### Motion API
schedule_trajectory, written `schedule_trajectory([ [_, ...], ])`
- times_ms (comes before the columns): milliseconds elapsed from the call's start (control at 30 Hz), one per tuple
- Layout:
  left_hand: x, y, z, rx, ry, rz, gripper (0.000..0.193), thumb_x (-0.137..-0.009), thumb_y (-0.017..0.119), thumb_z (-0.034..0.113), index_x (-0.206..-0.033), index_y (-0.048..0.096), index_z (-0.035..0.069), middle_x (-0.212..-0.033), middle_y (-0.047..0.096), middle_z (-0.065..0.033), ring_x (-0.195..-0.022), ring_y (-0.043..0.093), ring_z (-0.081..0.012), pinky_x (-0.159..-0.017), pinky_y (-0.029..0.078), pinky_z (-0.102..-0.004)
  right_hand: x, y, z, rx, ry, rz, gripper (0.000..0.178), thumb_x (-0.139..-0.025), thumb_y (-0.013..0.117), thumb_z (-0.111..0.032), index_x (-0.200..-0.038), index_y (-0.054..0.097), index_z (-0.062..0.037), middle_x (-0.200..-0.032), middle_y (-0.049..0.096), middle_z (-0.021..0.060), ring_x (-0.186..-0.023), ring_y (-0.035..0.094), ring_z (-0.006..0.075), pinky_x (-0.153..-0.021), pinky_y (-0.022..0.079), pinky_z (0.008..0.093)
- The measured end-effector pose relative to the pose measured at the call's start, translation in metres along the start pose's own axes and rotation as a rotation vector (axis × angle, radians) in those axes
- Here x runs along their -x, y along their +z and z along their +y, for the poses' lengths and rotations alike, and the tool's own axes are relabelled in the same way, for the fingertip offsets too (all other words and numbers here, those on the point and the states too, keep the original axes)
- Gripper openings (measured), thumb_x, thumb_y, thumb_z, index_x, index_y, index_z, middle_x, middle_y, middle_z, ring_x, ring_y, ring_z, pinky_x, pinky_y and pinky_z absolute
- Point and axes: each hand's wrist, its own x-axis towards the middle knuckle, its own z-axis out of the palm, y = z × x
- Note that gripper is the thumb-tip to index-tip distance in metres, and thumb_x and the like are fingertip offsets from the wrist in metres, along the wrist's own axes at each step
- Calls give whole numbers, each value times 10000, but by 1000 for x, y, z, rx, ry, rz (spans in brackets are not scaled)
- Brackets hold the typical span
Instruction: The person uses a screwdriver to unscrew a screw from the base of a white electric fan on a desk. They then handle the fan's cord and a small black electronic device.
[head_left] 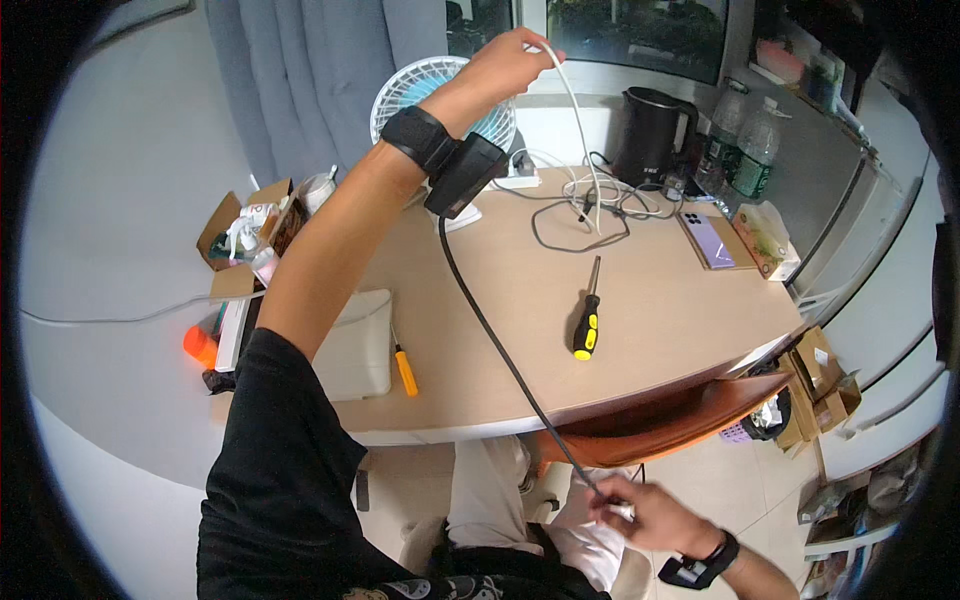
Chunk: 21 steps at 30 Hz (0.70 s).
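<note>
My left hand (508,68) is raised over the far side of the desk, in front of the white fan (418,82). Its fingers pinch a white cable (578,115), which hangs down to a loose tangle of white and dark cables (600,205) on the desk. Low at the right, in front of the desk edge, my right hand (648,515) is closed. A small white piece shows at its fingers, too little to name. A black cord (495,340) runs from the black device (468,178) on my left wrist down to my right hand's fingers.
A black-and-yellow screwdriver (588,325) and an orange-handled one (405,372) lie on the desk, the latter beside a white flat case (360,350). Behind stand a black kettle (648,135), bottles (757,150), a phone (708,240) and a tissue pack (768,240). A brown chair (670,420) adjoins the front edge.
</note>
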Motion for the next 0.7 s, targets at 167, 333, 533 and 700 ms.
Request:
schedule_trajectory([
  [167, -3, -14, -3, 30, -4, -23, 344, -947, 628, 369, -1175, 642, 111, -1090, 666, -31, -1009, 638, -147, -797, 498, -267, 53, 15, 9, 302, 275, -193, 250, -932, 647, -122, -1147, 565, -25, -900, 699, 148, -865, 703, 298, -792, 553, 369],
  [333, -22, -45, -19, 134, 18, -3, 348, -956, 630, 308, -1252, 623, 126, -1167, 663, -15, -1061, 625, -122, -843, 495, -264, 71, -14, -11, 330, 170, 145, 205, -889, 638, -19, -1095, 643, -24, -924, 705, 120, -838, 711, 268, -802, 561, 363],
  [533, -49, -115, -45, 313, 56, 42, 509, -981, 617, 346, -1391, 510, 65, -1252, 637, -79, -1159, 600, -170, -988, 493, -290, 51, -30, -60, 307, -59, 120, 289, -899, 586, 8, -1188, 573, 4, -983, 659, 213, -879, 662, 382, -764, 545, 424],
  [700, -56, -149, -73, 413, 6, -11, 605, -978, 606, 412, -1430, 458, 38, -1330, 578, -173, -1239, 571, -240, -1064, 476, -347, 22, -30, -50, 312, -114, 151, 432, -905, 632, -47, -1320, 519, -9, -1122, 654, 232, -996, 654, 392, -849, 548, 419],
])
